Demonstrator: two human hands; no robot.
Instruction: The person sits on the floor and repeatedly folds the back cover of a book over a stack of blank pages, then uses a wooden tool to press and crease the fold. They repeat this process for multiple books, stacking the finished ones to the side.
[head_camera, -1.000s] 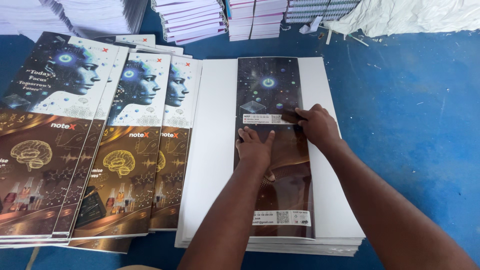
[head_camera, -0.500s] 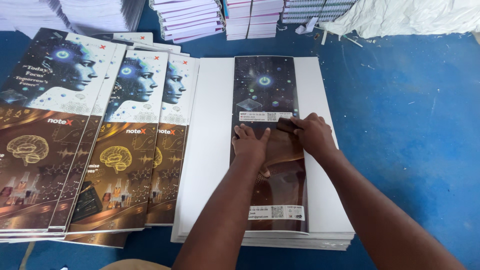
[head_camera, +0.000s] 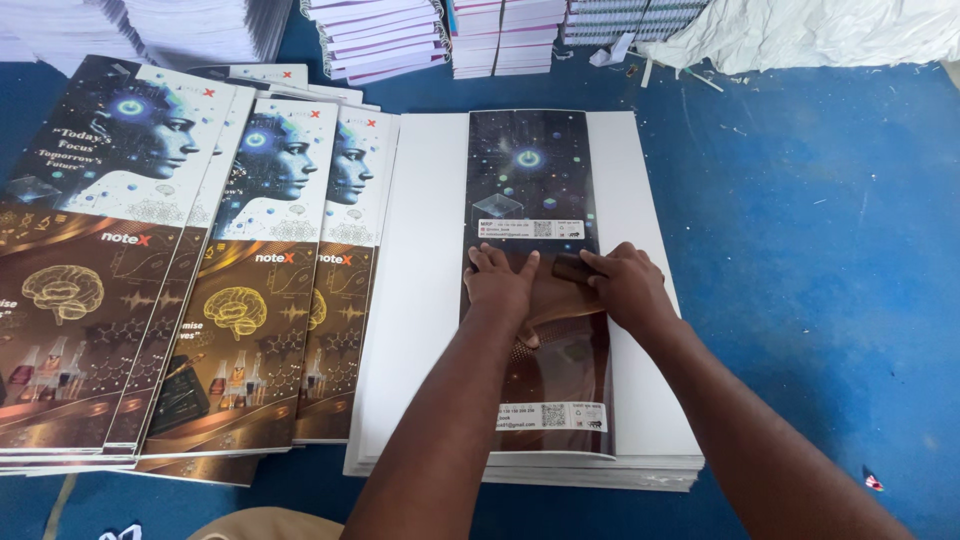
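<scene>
Pressing flat on the dark printed strip (head_camera: 535, 270) atop the white sheet stack (head_camera: 420, 300): left hand (head_camera: 500, 285) open, right hand (head_camera: 625, 285) open; judged thin, glossy, slippery; best lifted by an edge.

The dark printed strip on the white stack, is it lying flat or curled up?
Flat. The dark printed strip lies spread along the white stack, with the left hand and right hand pressing its middle.

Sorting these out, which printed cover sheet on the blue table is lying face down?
The one under both hands, left hand and right hand: the stack's top sheet shows white panels flanking a dark strip; the fanned covers show full artwork.
</scene>
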